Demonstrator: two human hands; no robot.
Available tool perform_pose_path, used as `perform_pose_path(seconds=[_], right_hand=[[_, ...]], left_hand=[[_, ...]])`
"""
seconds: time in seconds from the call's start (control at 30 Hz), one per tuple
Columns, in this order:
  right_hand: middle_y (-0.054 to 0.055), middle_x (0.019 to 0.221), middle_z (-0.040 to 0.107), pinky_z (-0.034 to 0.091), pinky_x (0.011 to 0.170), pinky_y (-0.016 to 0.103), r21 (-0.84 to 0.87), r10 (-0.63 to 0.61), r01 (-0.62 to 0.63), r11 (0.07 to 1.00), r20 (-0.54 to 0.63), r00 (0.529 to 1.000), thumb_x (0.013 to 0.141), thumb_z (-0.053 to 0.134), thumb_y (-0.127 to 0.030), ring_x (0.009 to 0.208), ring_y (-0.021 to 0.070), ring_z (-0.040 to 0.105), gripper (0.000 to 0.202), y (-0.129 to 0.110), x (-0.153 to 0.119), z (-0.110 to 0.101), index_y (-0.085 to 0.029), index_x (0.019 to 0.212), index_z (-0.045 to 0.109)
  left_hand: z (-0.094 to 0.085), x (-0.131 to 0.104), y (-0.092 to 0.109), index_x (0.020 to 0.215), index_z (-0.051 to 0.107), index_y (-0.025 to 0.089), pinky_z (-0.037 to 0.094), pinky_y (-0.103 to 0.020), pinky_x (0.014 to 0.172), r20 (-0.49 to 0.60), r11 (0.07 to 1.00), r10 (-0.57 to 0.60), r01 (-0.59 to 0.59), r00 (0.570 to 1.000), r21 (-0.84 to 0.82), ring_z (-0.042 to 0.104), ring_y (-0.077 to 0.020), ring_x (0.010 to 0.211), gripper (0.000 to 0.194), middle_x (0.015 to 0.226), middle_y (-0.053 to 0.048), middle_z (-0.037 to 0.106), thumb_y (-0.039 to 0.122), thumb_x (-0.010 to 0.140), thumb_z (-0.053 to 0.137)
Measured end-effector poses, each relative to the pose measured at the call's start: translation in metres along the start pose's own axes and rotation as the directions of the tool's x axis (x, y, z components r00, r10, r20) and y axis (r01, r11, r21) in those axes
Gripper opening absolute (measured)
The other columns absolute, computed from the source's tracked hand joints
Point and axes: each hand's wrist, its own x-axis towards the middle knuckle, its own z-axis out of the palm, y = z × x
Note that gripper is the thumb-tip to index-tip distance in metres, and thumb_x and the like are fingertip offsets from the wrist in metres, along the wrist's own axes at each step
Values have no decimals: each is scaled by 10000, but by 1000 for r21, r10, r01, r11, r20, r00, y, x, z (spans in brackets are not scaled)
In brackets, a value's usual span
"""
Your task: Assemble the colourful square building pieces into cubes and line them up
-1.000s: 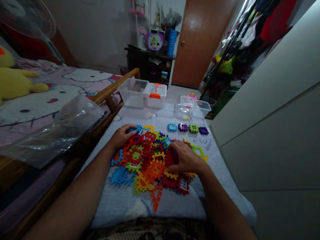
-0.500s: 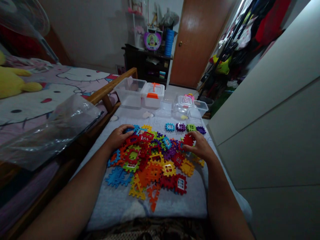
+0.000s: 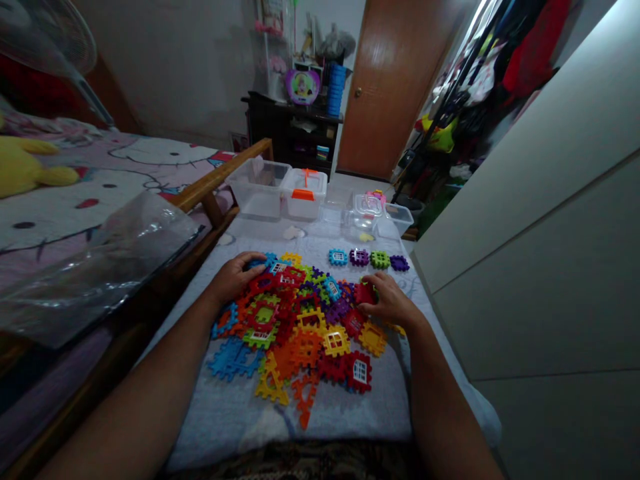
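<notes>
A heap of colourful interlocking plastic building blocks [image 3: 306, 347] with notched edges covers the middle of the cloth. My left hand [image 3: 236, 279] rests on the heap's upper left edge beside blue pieces [image 3: 270, 259], thumb and fingers apart, holding nothing that I can see. At the heap's right side, the thumb and fingers of my right hand [image 3: 393, 300] close around a red block [image 3: 365, 292]; the hand partly hides it. Beyond that hand stands a row of separate blocks: a light blue one [image 3: 338, 257], a purple one [image 3: 359, 257], a green one [image 3: 380, 259] and a dark purple one [image 3: 399, 263].
Clear plastic bins [image 3: 260, 193] and a lidded box with orange latches [image 3: 303, 195] stand at the back left. Smaller clear containers [image 3: 367, 210] sit at the back right. A wooden bed rail [image 3: 220, 177] borders the left, a pale cabinet [image 3: 530, 267] the right.
My right hand has shifted slightly left and down with the red block, closer to the heap. My left hand stays on the heap's edge. The view has tilted slightly.
</notes>
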Motion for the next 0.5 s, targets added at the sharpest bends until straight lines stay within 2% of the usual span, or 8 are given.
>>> perform_pose_path(seconds=[0.13,0.5], right_hand=[[82,1033,568,440,916,391,0,7,-7,1000,-20,1000,731,762,-283,1007,255,535,377,0,0,-2,-188,1070,630],[90,1057,571,423,923,396,-12,-19,19,1000,-27,999,734,770,-322,1015,260,521,423,7,-1,2,-182,1107,628]], left_hand=[[-1,0,0,1058,717,213,428,-441,1081,3,1000,13,-13,1000,-13,640,-301,1124,603,1197,-86,708,711,729,631],[-2,-1,5,1052,716,209,426,-441,1080,0,1000,2,-2,1000,-10,641,-303,1116,615,1191,-85,710,717,716,631]])
